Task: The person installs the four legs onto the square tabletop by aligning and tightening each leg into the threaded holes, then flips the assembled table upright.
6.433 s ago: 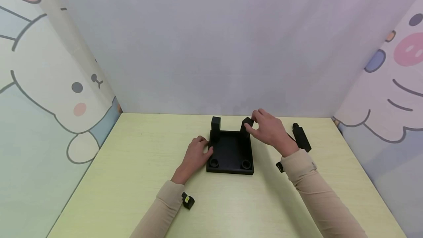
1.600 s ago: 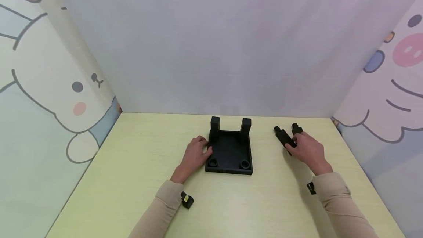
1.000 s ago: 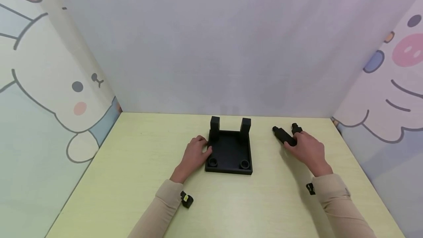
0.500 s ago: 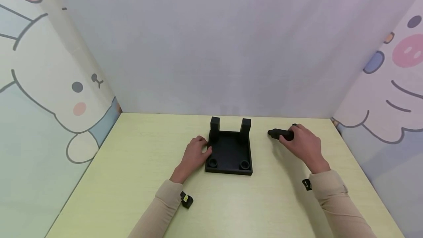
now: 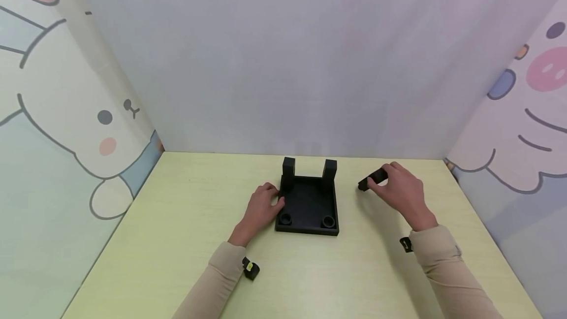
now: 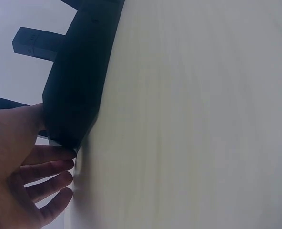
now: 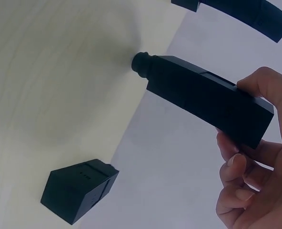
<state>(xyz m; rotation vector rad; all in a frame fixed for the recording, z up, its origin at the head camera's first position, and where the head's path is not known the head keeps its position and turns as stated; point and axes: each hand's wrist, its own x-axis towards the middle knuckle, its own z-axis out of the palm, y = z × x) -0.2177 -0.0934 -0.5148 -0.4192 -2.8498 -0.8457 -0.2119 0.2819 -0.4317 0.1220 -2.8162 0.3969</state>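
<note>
Right hand (image 5: 403, 193): thumb and fingers pinch a black leg (image 7: 207, 95) by its plain end. The leg's long axis slants, knobbed end pointing away from the fingers, leftward to the tray (image 5: 307, 203), which stands well apart. Left hand (image 5: 261, 208): thumb and forefinger pinch the tray's left edge. Tray: upright posts (image 5: 329, 174) at far corners, bare rings (image 5: 329, 221) at near corners. Second leg (image 7: 79, 191): lying on the table (image 5: 199, 210).
</note>
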